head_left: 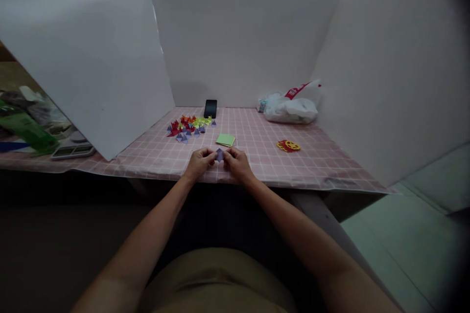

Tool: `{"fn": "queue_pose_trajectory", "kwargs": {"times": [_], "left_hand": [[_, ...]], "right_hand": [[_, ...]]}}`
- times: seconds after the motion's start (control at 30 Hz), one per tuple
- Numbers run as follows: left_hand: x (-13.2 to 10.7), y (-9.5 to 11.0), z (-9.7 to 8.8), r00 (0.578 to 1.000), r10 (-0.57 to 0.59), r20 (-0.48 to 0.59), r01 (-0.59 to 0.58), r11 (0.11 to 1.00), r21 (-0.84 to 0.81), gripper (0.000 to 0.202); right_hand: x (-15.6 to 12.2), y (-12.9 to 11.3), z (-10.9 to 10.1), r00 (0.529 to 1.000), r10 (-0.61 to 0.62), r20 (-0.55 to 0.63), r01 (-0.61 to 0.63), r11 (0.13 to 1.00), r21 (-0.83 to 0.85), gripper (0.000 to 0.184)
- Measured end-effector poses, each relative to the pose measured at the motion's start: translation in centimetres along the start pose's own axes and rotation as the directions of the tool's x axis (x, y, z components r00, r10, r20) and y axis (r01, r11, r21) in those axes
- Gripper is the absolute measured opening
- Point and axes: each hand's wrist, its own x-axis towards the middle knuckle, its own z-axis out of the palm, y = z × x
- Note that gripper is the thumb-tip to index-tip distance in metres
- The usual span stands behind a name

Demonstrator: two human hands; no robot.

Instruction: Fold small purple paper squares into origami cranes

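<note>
A small piece of folded purple paper (219,155) is held up between my two hands, close to the table's front edge. My left hand (200,161) pinches its left side with thumb and fingers. On the other side, my right hand (237,160) is closed on the right edge of the same paper. Just beyond my fingers lies a stack of square paper sheets (225,140), light green on top. Farther left sits a group of small folded paper pieces (188,126) in red, orange, yellow and purple.
A black phone (210,108) lies at the back. Yellow and red cut-out shapes (289,145) rest on the right, before a white plastic bag (292,107). White panels (242,44) enclose the pink checked tablecloth (253,171). Outside the left panel are a scale (73,150) and green bottle (29,129).
</note>
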Motion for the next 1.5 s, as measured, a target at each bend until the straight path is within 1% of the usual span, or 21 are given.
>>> {"fn": "queue_pose_trajectory", "kwargs": {"times": [0.17,0.27,0.37,0.43,0.53,0.63,0.73,0.9,1.07,1.23,1.37,1.5], "left_hand": [[0.16,-0.10,-0.10,0.995,-0.018,0.102,0.016,1.000,0.024,0.026],[0.24,-0.04,-0.06,0.989,-0.030,0.146,0.025,0.999,0.032,0.025],[0.27,-0.09,-0.06,0.985,-0.044,0.167,0.041,0.999,0.022,0.025],[0.25,-0.20,-0.11,0.986,-0.053,0.159,0.052,0.999,0.012,0.025],[0.24,-0.37,-0.21,0.992,-0.058,0.112,0.059,0.998,-0.007,0.026],[0.27,-0.44,-0.20,0.997,-0.055,0.060,0.057,0.998,-0.022,0.028],[0.30,-0.39,-0.10,0.997,-0.057,0.053,0.059,0.998,-0.025,0.029],[0.33,-0.43,-0.04,0.997,-0.054,0.058,0.055,0.998,-0.014,0.027],[0.24,-0.38,-0.10,0.998,-0.059,0.018,0.060,0.998,-0.034,0.027],[0.11,-0.24,-0.01,0.997,-0.052,0.054,0.053,0.999,-0.012,0.028],[0.13,-0.31,-0.03,0.996,-0.041,0.080,0.040,0.999,0.016,0.028],[0.12,0.00,-0.13,0.997,-0.012,0.080,0.011,1.000,0.016,0.026]], "right_hand": [[-0.04,-0.20,0.00,0.999,0.012,0.042,-0.012,1.000,0.007,0.020],[-0.02,0.07,-0.20,0.999,0.018,0.031,-0.017,1.000,-0.010,0.021],[0.13,0.36,-0.39,1.000,0.020,0.020,-0.020,1.000,-0.016,0.023],[0.28,0.44,-0.45,0.999,0.032,0.027,-0.032,0.999,-0.003,0.027],[0.39,0.36,-0.43,0.997,0.052,0.060,-0.053,0.998,0.026,0.035],[0.26,0.21,-0.28,0.995,0.059,0.083,-0.063,0.997,0.042,0.034],[0.06,0.20,-0.13,0.996,0.068,0.061,-0.071,0.997,0.038,0.031],[0.11,0.54,-0.10,0.998,0.070,0.003,-0.070,0.997,0.018,0.034],[0.36,0.64,-0.20,0.995,0.095,-0.001,-0.095,0.992,0.078,0.038],[0.08,0.17,-0.21,0.995,0.079,0.053,-0.083,0.994,0.077,0.028],[-0.07,-0.02,-0.21,0.996,0.077,0.046,-0.079,0.995,0.053,0.027],[0.06,-0.10,-0.13,0.996,0.076,0.043,-0.078,0.996,0.042,0.026]]}}
